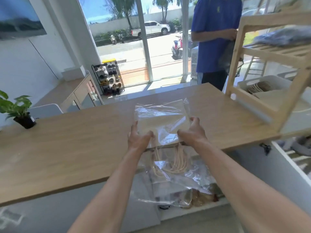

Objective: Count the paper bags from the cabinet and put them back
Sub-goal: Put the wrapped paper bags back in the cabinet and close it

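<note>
Left hand (137,140), right hand (193,132) hold one bag pack (161,118).

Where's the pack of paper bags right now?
Centre of the head view: the pack is gripped between left hand and right hand over the table's near edge.

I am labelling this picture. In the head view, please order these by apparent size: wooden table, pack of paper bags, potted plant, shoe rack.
1. wooden table
2. pack of paper bags
3. potted plant and shoe rack look alike; the rack stands farther away, so unranked.
</note>
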Tool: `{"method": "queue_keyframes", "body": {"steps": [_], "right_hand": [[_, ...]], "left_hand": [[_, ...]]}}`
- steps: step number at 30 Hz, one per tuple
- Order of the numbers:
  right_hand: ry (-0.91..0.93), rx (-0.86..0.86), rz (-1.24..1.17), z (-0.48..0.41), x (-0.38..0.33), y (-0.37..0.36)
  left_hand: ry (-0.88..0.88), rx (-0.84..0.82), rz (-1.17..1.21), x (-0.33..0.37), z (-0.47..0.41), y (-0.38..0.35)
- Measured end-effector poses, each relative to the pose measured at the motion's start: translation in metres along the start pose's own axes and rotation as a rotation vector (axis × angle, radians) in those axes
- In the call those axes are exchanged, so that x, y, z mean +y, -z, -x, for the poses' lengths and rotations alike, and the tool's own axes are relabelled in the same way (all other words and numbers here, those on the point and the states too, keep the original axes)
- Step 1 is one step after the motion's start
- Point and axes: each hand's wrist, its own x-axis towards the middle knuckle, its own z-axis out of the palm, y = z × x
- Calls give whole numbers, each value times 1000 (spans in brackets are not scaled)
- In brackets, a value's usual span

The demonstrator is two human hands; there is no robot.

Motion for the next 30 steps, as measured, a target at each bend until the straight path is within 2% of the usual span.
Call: {"method": "queue_keyframes", "body": {"steps": [9, 18, 24, 30], "right_hand": [[-34, 256, 50, 83, 40, 78], [-259, 530, 90, 147, 115, 159], [-377, 540, 147, 170, 167, 169], [-423, 437, 205, 166, 205, 134]], "left_hand": [[-133, -281, -76, 13, 70, -52], [-240, -646, -111, 13, 136, -155], [-217, -767, -202, -26, 164, -193], [-117, -754, -276, -76, 167, -181]]}}
